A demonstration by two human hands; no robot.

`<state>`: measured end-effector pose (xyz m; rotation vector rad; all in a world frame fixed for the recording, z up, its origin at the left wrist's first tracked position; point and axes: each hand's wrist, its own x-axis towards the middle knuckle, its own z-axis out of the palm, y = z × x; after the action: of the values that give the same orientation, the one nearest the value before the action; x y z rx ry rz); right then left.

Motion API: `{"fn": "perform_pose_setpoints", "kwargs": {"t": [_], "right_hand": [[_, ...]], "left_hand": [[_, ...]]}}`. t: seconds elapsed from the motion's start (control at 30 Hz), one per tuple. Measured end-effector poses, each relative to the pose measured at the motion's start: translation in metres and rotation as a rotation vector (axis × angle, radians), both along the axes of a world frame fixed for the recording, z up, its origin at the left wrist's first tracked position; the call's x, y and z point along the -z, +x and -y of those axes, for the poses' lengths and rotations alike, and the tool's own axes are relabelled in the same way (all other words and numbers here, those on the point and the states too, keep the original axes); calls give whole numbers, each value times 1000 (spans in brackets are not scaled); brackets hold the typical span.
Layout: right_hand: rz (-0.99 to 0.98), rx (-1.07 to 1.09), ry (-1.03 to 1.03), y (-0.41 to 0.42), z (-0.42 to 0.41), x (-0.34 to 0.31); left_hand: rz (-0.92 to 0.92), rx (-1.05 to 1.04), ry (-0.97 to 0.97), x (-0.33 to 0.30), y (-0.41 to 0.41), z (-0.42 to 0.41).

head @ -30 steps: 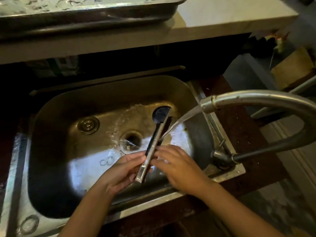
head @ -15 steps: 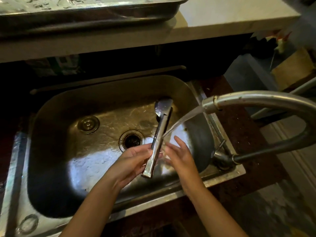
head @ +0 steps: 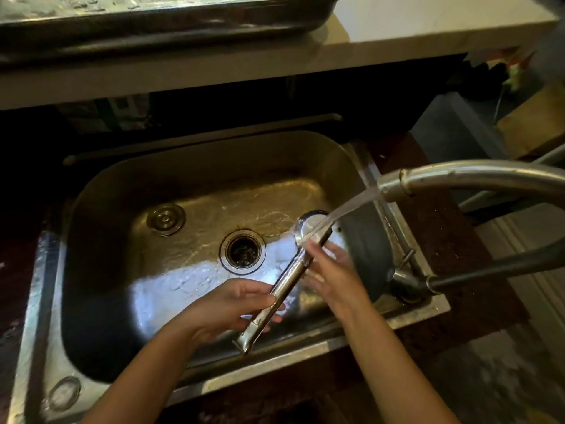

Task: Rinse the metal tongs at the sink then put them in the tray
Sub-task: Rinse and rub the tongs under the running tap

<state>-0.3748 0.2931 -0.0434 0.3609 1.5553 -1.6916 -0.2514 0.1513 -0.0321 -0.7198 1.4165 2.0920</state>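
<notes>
The metal tongs point(head: 289, 278) are held slantwise over the near right part of the sink point(head: 101, 215), hinge end near and low, spoon-shaped tips far and high, so that the water stream point(head: 342, 211) from the faucet point(head: 458, 175) strikes the tips and can run down the arms toward the handle. The handle half is gripped by the left hand point(head: 226, 307), its fingers curled and clamped around the shaft. The right hand point(head: 333, 270) is laid against the upper half just below the tips, fingers together and flattened along the metal rather than closed around it; this is judged to be a rubbing hold, for wiping the wet surface. The drain point(head: 243, 252) lies just left of the tongs, so the runoff is carried away. The tray point(head: 171, 22) sits on the far counter point(head: 428, 35), well apart from the tongs, and is not yet in use.

Compared with half a second ago, the tongs are tilted further to the right, the tips are now met directly by the stream, and the right hand has been slid up toward the tips.
</notes>
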Motion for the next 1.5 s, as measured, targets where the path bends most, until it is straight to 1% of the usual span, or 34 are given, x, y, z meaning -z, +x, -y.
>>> {"fn": "perform_pose_setpoints", "kwargs": {"t": [0.03, 0.1, 0.17, 0.27, 0.33, 0.37, 0.43, 0.5, 0.6, 0.67, 0.73, 0.77, 0.83, 0.87, 0.9, 0.97, 1.03, 1.1, 1.13, 1.17, 1.23, 1.27, 1.3, 1.33, 1.4, 1.43, 1.5], "right_hand": [[-4, 23, -7, -8, 0, -3], [-23, -2, 4, -15, 4, -6], [-69, -39, 30, -12, 9, -7], [-85, 7, 16, -7, 11, -6], [-118, -18, 44, -7, 11, -8], [-157, -57, 91, -9, 11, -8], [-263, -137, 256, -12, 15, -9], [-387, -135, 384, -19, 18, -10], [-594, -80, 420, -33, 17, -13], [-604, -87, 416, -38, 13, -13], [-561, -172, 404, -39, 12, -14], [-530, -251, 423, -35, 13, -15], [-515, -435, 521, -25, 14, -13], [-526, -453, 579, -21, 16, -10], [-548, -419, 598, -20, 17, -9], [-588, -255, 504, -27, 19, -10], [-632, -137, 426, -35, 18, -14], [-585, -84, 373, -38, 16, -16], [-515, -61, 321, -37, 16, -18], [-400, -28, 245, -36, 16, -21], [-144, 38, 97, -31, 19, -25], [-55, 57, 61, -29, 21, -27], [-13, 45, 75, -27, 22, -28], [-6, -11, 135, -25, 21, -28], [-39, -143, 265, -20, 17, -28], [-37, -149, 274, -18, 15, -27], [-11, -91, 223, -15, 12, -27]], "left_hand": [[11, 7, -4, 1, 2, 4], [20, 11, -25, 2, 2, 9], [6, -11, -54, 1, -2, 8], [-16, -33, -98, -1, -11, 2], [-18, -18, -114, -2, -13, -2], [-17, -9, -119, -2, -13, -2], [-16, -2, -111, -3, -12, -3], [-11, -15, -88, -5, -12, -3], [-1, -33, -62, -7, -11, -2], [-2, -12, -80, -8, -10, -1], [-2, -21, -98, -8, -10, -1], [0, -37, -107, -8, -10, -1], [-6, -46, -124, -7, -11, 0], [-12, -38, -127, -8, -11, 0], [-12, -28, -127, -8, -11, 0], [-2, -16, -123, -6, -9, -1], [7, -34, -110, -4, -6, -3], [3, -103, -123, -2, -5, -5], [-8, -147, -168, -1, -5, -5], [-29, -174, -271, 1, -6, -6], [-117, -154, -626, 4, -8, -7], [-167, -135, -818, 5, -8, -9], [-212, -122, -989, 6, -7, -11], [-252, -110, -1124, 7, -6, -13], [-323, -50, -1336, 11, -3, -15], [-359, 2, -1431, 12, -2, -16], [-429, 82, -1588, 9, -1, -20]]}}
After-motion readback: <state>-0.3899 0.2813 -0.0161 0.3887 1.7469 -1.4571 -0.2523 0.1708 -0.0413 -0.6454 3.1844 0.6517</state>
